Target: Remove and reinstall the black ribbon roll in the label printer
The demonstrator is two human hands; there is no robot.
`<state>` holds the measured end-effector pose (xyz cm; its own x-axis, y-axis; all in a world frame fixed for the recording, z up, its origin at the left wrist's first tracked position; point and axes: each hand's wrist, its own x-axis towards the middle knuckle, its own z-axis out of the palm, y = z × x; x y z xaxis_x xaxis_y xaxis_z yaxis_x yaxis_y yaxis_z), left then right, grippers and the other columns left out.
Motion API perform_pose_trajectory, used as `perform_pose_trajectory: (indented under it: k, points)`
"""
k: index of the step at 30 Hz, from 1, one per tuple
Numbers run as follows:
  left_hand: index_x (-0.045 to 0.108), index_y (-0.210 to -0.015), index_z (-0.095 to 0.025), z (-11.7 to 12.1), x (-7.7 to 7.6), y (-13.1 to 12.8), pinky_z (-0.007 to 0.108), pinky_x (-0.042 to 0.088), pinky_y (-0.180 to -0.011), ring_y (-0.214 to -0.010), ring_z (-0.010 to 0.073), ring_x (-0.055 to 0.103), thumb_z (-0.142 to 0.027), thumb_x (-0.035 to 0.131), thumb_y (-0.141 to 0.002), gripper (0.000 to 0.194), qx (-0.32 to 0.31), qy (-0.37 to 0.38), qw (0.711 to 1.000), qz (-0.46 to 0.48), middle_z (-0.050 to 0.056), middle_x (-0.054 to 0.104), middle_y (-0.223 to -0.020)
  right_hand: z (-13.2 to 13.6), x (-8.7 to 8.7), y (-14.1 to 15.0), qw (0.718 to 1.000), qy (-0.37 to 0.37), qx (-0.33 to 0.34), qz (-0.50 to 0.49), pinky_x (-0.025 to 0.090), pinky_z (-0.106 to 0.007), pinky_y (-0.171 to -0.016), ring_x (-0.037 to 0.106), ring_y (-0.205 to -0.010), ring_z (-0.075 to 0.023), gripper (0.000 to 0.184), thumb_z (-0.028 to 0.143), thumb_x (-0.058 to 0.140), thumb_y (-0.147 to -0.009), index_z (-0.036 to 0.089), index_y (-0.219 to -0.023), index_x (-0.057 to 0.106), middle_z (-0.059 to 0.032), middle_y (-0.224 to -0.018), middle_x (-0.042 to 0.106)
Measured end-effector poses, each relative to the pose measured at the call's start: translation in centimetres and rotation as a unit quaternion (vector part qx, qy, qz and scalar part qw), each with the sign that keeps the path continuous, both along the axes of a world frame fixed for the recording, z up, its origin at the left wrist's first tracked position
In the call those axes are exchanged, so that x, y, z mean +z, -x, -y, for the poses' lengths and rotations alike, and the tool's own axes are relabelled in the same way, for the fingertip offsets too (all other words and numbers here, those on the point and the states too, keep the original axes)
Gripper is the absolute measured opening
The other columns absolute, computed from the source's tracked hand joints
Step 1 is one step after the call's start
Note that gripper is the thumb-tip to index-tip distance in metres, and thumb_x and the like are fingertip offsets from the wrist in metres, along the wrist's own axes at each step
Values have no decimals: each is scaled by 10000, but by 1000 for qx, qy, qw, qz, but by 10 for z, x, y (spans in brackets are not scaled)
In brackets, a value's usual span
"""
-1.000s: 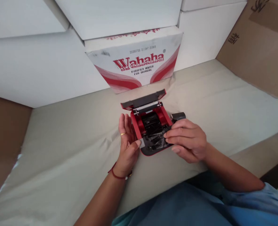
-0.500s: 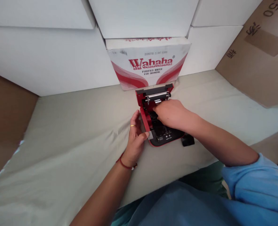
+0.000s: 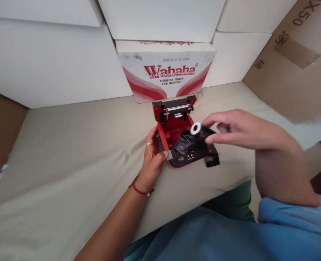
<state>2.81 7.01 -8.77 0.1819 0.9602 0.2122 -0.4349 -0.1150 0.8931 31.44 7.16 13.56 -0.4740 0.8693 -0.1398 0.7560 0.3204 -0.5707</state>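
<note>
A red and black label printer [image 3: 174, 132] stands on the cloth with its lid tilted up, showing a roller inside the lid and a red inner bay. My left hand [image 3: 153, 150] grips its left side, thumb on a grey tab at the front corner. Above the printer's right side, my right hand [image 3: 231, 128] pinches a roll of black film [image 3: 201, 131] whose white core end faces left. Crumpled black film [image 3: 186, 143] hangs beneath the roll across the bay and front panel. Another black piece [image 3: 212, 156] lies on the cloth by the front right corner.
Behind the printer stands a white and red Wahaha water carton [image 3: 170, 72], against stacked white boxes [image 3: 76, 65]. Brown cardboard boxes rise at the right [image 3: 293, 61] and left [image 3: 3, 134]. A pale, wrinkled cloth [image 3: 81, 156] covers the surface.
My right hand has come up and right out of the printer bay, bringing the roll of black film into sight. The left hand keeps its grip. The view has shifted slightly.
</note>
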Motion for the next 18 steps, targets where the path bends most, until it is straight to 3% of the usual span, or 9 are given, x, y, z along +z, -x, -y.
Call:
perform_pose_trajectory:
  k: [3, 7, 10, 13, 18]
  points:
    - [639, -1690, -438, -1, 2, 1, 512, 565, -1341, -1675, 375, 573, -638, 1028, -840, 956, 1, 14, 1000, 4, 45, 592, -1825, 7, 4, -61, 996, 34, -86, 20, 469, -351, -592, 623, -620, -184, 479, 721, 821, -1043, 297, -1261, 867, 15, -773, 771]
    - [696, -1636, -422, -1, 6, 2, 503, 582, -1335, -1657, 371, 586, -607, 1037, -821, 903, 17, 19, 1000, 1, 42, 618, -1795, -2, -29, -110, 976, 91, -135, 141, 566, -371, -736, 766, -816, -243, 267, 458, 892, -981, 252, -1150, 892, -51, -971, 885]
    - [718, -1612, -428, -1, 9, 2, 470, 624, -1280, -1602, 347, 630, -560, 1028, -833, 849, 15, 20, 1000, 7, 33, 645, -1757, -10, -61, -113, 955, 98, -174, 219, 607, -389, -865, 832, -998, -300, 197, 257, 881, -930, 224, -1121, 911, -88, -1100, 919]
    - [736, -1592, -437, -2, 12, 2, 443, 645, -1235, -1536, 325, 669, -543, 1036, -824, 831, 13, 22, 1000, 14, 22, 685, -1694, -15, -80, -99, 961, 68, -186, 195, 616, -379, -973, 838, -1135, -295, 288, 266, 818, -996, 223, -1263, 916, -100, -1267, 921]
    - [744, -1573, -429, -2, 16, 3, 495, 616, -1290, -1531, 342, 668, -562, 1031, -832, 805, 10, 18, 1000, 2, 33, 684, -1673, -27, -96, -68, 978, -39, -176, 103, 605, -354, -965, 833, -1029, -242, 324, 303, 656, -1127, 210, -1268, 932, -100, -1207, 925]
